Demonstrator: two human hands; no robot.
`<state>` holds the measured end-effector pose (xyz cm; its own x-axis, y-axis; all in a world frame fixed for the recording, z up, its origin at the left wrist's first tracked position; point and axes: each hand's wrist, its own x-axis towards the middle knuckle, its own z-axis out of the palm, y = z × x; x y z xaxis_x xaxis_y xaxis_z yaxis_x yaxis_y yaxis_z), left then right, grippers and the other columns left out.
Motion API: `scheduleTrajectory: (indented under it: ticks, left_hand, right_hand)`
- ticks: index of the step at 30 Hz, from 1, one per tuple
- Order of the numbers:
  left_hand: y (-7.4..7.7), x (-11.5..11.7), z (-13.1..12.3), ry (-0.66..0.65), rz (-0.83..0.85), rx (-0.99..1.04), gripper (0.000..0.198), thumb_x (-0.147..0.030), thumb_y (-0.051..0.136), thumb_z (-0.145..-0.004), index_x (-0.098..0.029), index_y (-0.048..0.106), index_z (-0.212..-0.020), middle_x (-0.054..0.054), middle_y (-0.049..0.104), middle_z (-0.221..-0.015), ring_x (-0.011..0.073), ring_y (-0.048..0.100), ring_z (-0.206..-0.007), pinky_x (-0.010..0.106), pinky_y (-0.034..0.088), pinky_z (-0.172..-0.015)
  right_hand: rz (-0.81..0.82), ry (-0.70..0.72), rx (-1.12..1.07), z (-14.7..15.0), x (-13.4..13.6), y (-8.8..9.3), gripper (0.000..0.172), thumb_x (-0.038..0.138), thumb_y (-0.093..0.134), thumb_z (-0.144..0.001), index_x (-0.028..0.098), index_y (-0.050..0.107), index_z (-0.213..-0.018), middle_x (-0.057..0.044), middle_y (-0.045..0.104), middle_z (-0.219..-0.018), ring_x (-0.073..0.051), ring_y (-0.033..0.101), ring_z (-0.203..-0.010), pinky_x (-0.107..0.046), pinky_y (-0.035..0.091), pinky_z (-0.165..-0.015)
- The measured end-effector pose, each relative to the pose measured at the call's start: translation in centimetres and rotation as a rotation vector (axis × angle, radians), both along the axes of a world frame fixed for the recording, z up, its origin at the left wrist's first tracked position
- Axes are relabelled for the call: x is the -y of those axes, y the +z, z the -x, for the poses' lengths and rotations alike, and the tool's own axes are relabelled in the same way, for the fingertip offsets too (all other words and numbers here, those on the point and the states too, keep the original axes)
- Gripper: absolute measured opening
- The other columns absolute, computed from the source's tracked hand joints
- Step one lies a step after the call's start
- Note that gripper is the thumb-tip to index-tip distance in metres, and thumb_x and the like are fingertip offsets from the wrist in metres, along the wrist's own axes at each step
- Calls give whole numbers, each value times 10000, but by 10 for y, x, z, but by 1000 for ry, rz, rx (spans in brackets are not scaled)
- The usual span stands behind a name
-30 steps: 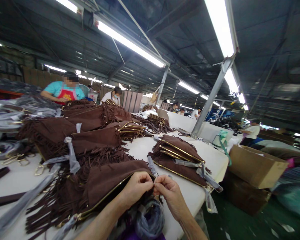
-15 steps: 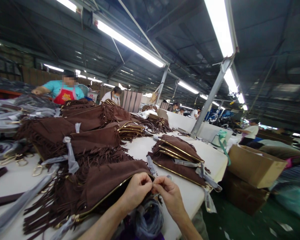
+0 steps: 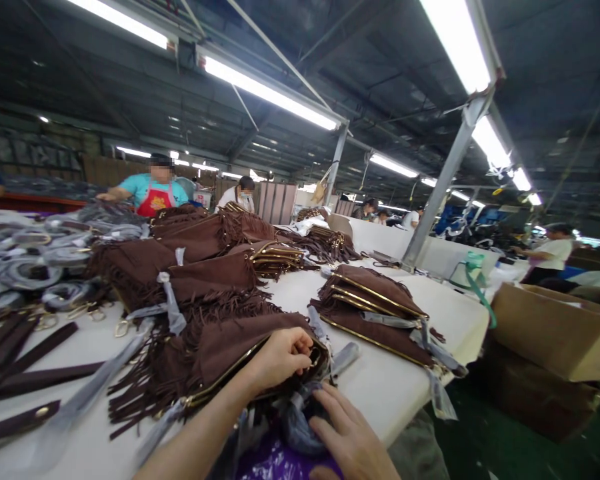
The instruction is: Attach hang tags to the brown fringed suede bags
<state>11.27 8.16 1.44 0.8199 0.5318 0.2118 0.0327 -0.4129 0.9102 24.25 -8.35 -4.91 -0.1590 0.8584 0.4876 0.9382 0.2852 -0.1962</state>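
Observation:
My left hand [image 3: 283, 357] is closed in a pinch on the gold-edged top corner of a brown fringed suede bag [image 3: 215, 350] lying at the near edge of the white table [image 3: 380, 383]. My right hand [image 3: 353, 437] lies lower, fingers stretched out flat over a bundle of grey wrapped straps [image 3: 300, 423] and purple plastic [image 3: 280, 463] in front of me. It holds nothing that I can see.
More brown fringed bags are heaped at the left [image 3: 180, 260], and a stack [image 3: 375, 303] sits to the right. Brown straps [image 3: 30, 377] and grey wrapped hardware [image 3: 35, 267] lie far left. A cardboard box [image 3: 555, 330] stands right. Other people work beyond, one in a red apron [image 3: 155, 193].
My right hand has left the bag corner and dropped down onto the grey bundle. My left hand stays on the bag. The view has shifted to the left.

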Motion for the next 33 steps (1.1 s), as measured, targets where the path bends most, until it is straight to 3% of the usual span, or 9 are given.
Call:
scheduleTrajectory:
  ticks: [3, 5, 8, 11, 15, 19, 23, 27, 33]
  left_hand:
    - [10, 11, 21, 36, -512, -177, 300, -59, 550, -721, -176, 593, -994, 36, 625, -924, 183, 576, -800, 275, 442, -697]
    - [14, 18, 40, 72, -884, -301, 383, -47, 509, -799, -198, 562, -1147, 73, 605, -1047, 227, 563, -924, 333, 445, -796]
    - [13, 17, 71, 267, -1117, -497, 419, -46, 421, -878, -184, 508, -1263, 118, 585, -1099, 272, 552, -989, 411, 444, -847]
    - [12, 6, 92, 432, -983, -655, 249, -56, 431, -880, -149, 619, -1014, 116, 614, -1017, 264, 587, -964, 380, 458, -824]
    - [24, 2, 91, 406, -817, -576, 173, -169, 481, -915, -171, 641, -850, 73, 643, -941, 219, 622, -904, 308, 457, -788]
    - [40, 11, 85, 335, -746, -462, 186, -200, 513, -900, -169, 660, -791, 59, 657, -899, 200, 616, -867, 281, 443, -781]
    - [43, 11, 109, 184, -566, -331, 243, -238, 451, -924, -167, 680, -886, 39, 690, -923, 173, 610, -860, 247, 432, -781]
    - [30, 12, 160, 278, -455, -480, 320, -210, 371, -902, -161, 654, -761, 29, 669, -763, 166, 584, -727, 247, 411, -675]
    - [-7, 41, 189, 209, -386, -546, 317, -147, 460, -768, -191, 664, -1007, 55, 691, -1011, 196, 611, -920, 258, 416, -802]
  right_hand:
    - [49, -65, 60, -3, -3, -19, 200, 127, 720, -751, 205, 680, -931, -160, 532, -1390, -365, 379, -1365, -457, 405, -1097]
    - [94, -33, 39, -6, -5, -17, 181, 119, 657, -799, 217, 665, -952, -146, 503, -1417, -340, 374, -1374, -434, 417, -1095]
    - [93, 14, -49, -8, -2, 1, 154, 177, 584, -871, 239, 648, -996, -123, 508, -1404, -318, 406, -1357, -410, 445, -1071]
    - [78, 88, -109, 1, -1, 19, 144, 189, 577, -878, 245, 647, -991, -108, 554, -1342, -304, 432, -1340, -376, 448, -1060]
    - [69, 94, -67, 30, -27, 30, 116, 183, 591, -861, 233, 650, -947, -95, 603, -1247, -278, 502, -1267, -342, 466, -1025]
    - [-26, -247, 51, 49, -87, 20, 209, 115, 505, -861, 186, 679, -954, -153, 632, -1179, -293, 579, -1123, -381, 517, -921]
    - [-40, -257, 54, 41, -123, -2, 372, 23, 450, -782, 177, 705, -1004, -122, 707, -1011, -276, 631, -1002, -391, 524, -895]
    - [-44, -211, 58, 29, -91, -17, 317, 49, 435, -799, 197, 712, -843, -108, 698, -802, -279, 647, -873, -415, 510, -860]
    - [-10, 80, -311, 74, -21, -8, 248, 255, 399, -983, 240, 614, -1105, -55, 710, -980, -201, 670, -891, -284, 505, -785]
